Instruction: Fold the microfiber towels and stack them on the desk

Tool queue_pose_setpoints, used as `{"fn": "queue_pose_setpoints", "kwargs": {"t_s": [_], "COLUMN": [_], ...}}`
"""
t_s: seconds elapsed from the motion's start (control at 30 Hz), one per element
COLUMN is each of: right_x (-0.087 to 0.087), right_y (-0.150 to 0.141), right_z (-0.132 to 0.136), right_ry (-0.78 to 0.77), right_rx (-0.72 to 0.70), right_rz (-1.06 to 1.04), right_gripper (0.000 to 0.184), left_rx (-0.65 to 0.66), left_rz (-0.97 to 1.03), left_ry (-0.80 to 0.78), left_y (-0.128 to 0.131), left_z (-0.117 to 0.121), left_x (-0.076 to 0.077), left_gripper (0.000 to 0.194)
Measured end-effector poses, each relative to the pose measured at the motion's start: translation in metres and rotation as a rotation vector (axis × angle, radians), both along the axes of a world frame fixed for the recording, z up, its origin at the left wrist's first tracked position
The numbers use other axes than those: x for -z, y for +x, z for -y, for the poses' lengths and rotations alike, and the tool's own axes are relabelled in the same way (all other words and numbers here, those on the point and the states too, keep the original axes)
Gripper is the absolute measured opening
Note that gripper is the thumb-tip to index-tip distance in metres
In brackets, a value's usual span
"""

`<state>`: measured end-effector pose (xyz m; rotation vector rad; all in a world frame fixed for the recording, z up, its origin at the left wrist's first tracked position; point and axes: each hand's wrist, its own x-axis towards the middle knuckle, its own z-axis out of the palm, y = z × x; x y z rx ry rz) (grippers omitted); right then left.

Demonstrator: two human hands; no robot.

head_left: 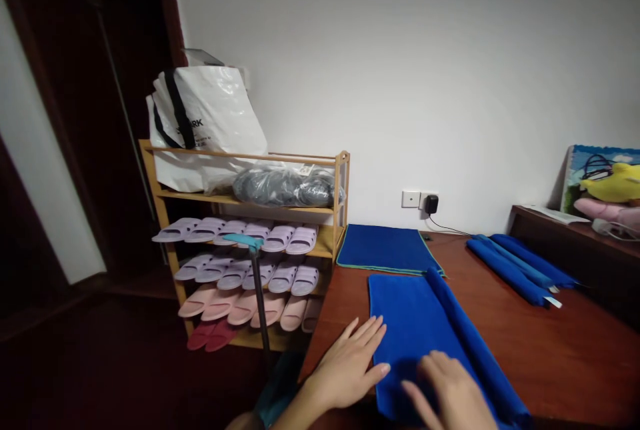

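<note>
A bright blue towel [413, 310] lies on the brown tabletop, its right side rolled into a long tube and its left part flat. My left hand [353, 360] rests open along the towel's left edge, with the fingers stretched out. Over the flat near part is my right hand [450, 387], slightly blurred; its thumb stands apart from the bent fingers, and nothing shows between them. Behind the towel, a darker blue cloth [385, 248] with a green edge is spread flat. Several rolled blue towels [515, 270] lie together at the back right.
Left of the brown table [565, 350] stands a wooden shoe rack [343, 183] with lilac and pink slippers [285, 237]. A white bag [215, 110] sits on top. A blue-headed pole [259, 297] stands before it. A black plug [431, 203] is in the wall.
</note>
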<state>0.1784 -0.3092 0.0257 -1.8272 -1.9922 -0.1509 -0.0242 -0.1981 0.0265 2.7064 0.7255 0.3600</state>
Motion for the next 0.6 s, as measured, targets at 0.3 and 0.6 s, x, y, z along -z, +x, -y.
{"fn": "queue_pose_setpoints", "kwargs": {"t_s": [0.3,0.6], "right_x": [0.000,0.002], "right_y": [-0.043,0.017], "right_z": [-0.045,-0.058], "right_ry": [-0.385,-0.518], "right_rx": [0.020,-0.161], "right_rz": [-0.105,-0.665], "right_gripper": [0.031,0.034], "left_rx": [-0.333,-0.275], "left_rz": [0.410,0.269], "left_ry": [-0.073,0.071], "left_y": [-0.009,0.022], "left_z": [-0.005,0.025], "left_x": [0.004,-0.026], "left_gripper": [0.033,0.029]}}
